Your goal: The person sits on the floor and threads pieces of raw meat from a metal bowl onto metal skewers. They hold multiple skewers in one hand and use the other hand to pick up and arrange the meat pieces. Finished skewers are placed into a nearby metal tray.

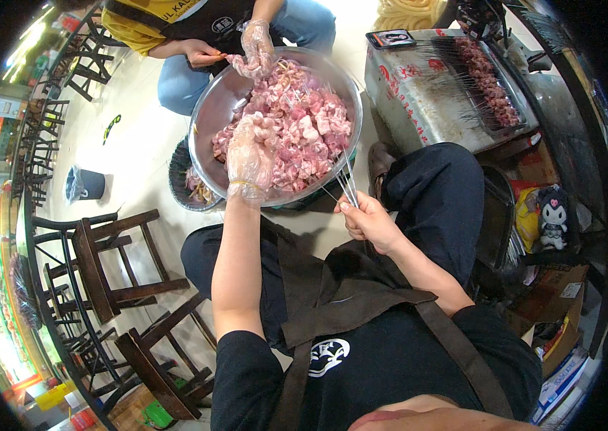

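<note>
A large steel bowl (356, 102) holds a heap of raw meat pieces (304, 129) with strips that look like onion. My left hand (252, 153), in a clear plastic glove with a band at the wrist, lies on the meat at the bowl's left side; whether its fingers grip a piece cannot be told. Bare, my right hand (367, 218) is closed around several thin metal skewers (348, 180) just outside the bowl's lower right rim, their far ends reaching over the rim. Across the bowl, a co-worker's gloved hand (257, 48) and bare hand (203, 53) hold meat on a skewer.
On the right, a white box (406, 108) bears a phone (390, 39) and a tray (519, 121) of meat skewers. Below the bowl's left side stands a dark basket (177, 183) with scraps. Wooden stools (96, 269) and a small bin (88, 184) are at left.
</note>
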Tool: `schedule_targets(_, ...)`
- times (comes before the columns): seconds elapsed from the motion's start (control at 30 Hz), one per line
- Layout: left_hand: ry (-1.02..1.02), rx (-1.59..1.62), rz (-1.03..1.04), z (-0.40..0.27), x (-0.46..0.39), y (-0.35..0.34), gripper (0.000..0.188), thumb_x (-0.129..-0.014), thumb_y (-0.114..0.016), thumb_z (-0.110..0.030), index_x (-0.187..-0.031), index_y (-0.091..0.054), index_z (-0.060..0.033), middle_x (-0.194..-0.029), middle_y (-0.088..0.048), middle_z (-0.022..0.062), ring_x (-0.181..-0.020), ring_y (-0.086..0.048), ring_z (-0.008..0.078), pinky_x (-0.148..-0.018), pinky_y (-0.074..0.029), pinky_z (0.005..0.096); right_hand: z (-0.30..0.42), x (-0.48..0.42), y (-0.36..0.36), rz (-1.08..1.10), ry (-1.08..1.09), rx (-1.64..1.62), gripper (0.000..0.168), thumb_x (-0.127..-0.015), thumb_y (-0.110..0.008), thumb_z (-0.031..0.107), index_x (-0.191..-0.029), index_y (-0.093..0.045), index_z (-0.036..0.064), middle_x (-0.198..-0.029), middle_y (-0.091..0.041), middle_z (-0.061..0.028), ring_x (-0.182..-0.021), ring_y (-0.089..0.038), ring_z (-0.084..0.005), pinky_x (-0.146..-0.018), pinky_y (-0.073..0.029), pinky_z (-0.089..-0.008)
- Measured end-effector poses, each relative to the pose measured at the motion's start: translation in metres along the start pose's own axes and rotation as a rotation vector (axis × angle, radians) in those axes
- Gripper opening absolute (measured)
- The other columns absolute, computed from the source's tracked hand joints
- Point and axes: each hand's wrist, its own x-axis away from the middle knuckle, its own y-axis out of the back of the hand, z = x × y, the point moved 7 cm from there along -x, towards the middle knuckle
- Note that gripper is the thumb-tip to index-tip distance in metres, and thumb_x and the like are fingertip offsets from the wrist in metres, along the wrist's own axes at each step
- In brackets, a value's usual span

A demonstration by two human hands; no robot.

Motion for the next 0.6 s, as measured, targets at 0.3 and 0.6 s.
schedule_targets(0.3, 0.028, -0.07, -0.098, 0.01, 0.006, -0.005, 0.011, -0.096, -0.049, -0.014, -0.093, -0.053, -0.0042, -0.072, -0.045, -0.0009, -0.061, -0.04, 0.0085, -0.053, -0.035, 0.0205, -0.004, -0.001, -0.003, 0.009, 0.01, -0.037, 0.013, -0.098, -0.049, 0.02, -0.097, -0.05, 0.007, -0.057, -0.031, 0.0091, -0.043, -0.023, -0.0019, -0.04, -0.019, -0.0199)
schedule_targets(0.6, 0.168, -0.153, 0.036, 0.032, 0.005, -0.008, 0.03, -0.096, -0.05, -0.021, -0.11, -0.05, 0.0052, -0.105, -0.058, 0.0143, -0.098, -0.057, 0.0235, -0.094, -0.047, 0.0409, -0.003, -0.003, -0.005, -0.017, 0.025, -0.061, 0.015, -0.099, -0.047, 0.022, -0.097, -0.051, 0.007, -0.056, -0.028, 0.0086, -0.044, -0.022, -0.0023, -0.04, -0.019, -0.02)
